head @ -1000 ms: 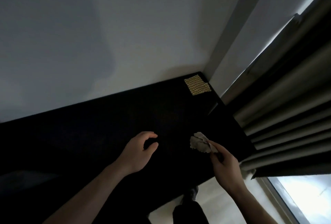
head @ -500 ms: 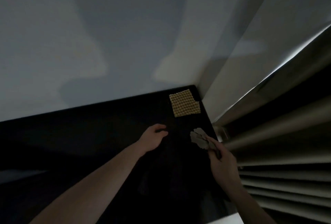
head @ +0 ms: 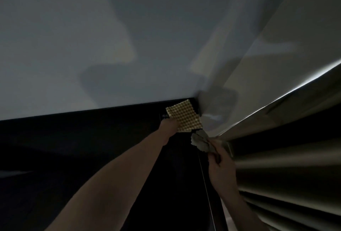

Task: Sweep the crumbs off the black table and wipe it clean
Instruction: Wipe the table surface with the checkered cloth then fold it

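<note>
1. Black and matte, the bench [head: 92, 147] fills the lower left of the view, its far edge running against a pale grey wall [head: 110, 36] and its right edge showing as a thin line beside the right hand.
2. Beige curtain [head: 286, 147] folds hang just right of the right hand's grip, with a bright strip of light along their upper edge. The room is dim, and soft shadows lie across the wall.
3. No crumbs can be made out on the dark top; the light is too low to tell.
4. A yellow waffle-textured cloth [head: 184, 118] lies flat in the far right corner of the bench, beyond both hands, its raised squares catching what light there is.
5. The left hand [head: 168, 126] is stretched out at the near left edge of that cloth. Its fingers are hidden or blurred, so whether the grip has hold of the cloth cannot be told.
6. The right hand [head: 220, 166] has its grip closed, fingers and thumb pinching a crumpled grey-white tissue [head: 200, 143], which sticks out ahead of the grip towards the cloth.
7. The tissue looks wrinkled and bunched, with a ragged front edge, and sits just short of the cloth's near corner, over the right edge of the bench.
</note>
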The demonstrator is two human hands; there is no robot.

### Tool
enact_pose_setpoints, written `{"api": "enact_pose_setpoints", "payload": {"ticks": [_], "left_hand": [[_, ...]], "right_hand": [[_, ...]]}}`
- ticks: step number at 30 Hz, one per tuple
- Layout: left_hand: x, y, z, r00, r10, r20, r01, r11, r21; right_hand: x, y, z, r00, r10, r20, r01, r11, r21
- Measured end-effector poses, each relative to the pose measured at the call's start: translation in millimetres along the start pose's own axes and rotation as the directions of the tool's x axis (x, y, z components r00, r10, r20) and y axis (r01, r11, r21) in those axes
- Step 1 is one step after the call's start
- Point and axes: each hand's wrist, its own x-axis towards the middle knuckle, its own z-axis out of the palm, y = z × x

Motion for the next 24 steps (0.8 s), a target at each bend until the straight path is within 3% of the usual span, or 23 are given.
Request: {"api": "enact_pose_setpoints", "payload": {"ticks": [2,6,9,11,14,17,19,20,22,24], "left_hand": [[-9.1,0.0,-11.5,0.992,0.064,-0.108,-0.068,0.997,-0.034],[-41.7,-2.5,-52.3,0.897,0.311,-0.314,-0.303,0.95,0.075],[-69.1,-8.6,-83.6,0.878,0.359,-0.317,-0.373,0.928,0.017],[-83.7,-14.3,-100.6,0.871,0.381,-0.31,-0.406,0.914,-0.016],[-106.2,-20.9,-118.8,0.88,0.365,-0.303,-0.407,0.909,-0.089],[-132.4,-26.9,-131.8,0.9,0.339,-0.273,-0.393,0.902,-0.178],[-152.3,-32.5,-135.8,0.912,0.34,-0.23,-0.388,0.897,-0.211],[-162.8,-38.1,-137.8,0.918,0.34,-0.203,-0.382,0.897,-0.224],[-180.5,-54.5,-142.3,0.927,0.344,-0.15,-0.37,0.902,-0.221],[-194.3,-74.2,-149.3,0.933,0.344,-0.109,-0.358,0.917,-0.176]], "right_hand": [[13.4,-5.2,4.0,1.0,-0.028,-0.013,0.028,1.0,0.005],[48.5,-10.9,20.7,0.987,-0.158,-0.004,0.158,0.987,-0.042],[68.3,7.6,51.1,0.967,-0.232,0.108,0.25,0.944,-0.214],[71.2,34.8,72.3,0.913,-0.29,0.286,0.388,0.835,-0.391],[55.7,60.6,90.3,0.895,-0.165,0.414,0.408,0.675,-0.614],[30.6,37.4,94.8,0.916,-0.181,0.358,0.35,0.797,-0.492],[10.9,7.1,96.3,0.937,-0.119,0.328,0.186,0.966,-0.18],[-2.7,-11.8,96.6,0.918,-0.025,0.395,0.028,1.0,-0.004],[-31.9,-44.9,100.7,0.803,0.194,0.564,-0.364,0.909,0.205],[-57.9,-56.8,108.3,0.655,0.369,0.659,-0.633,0.744,0.213]]}}
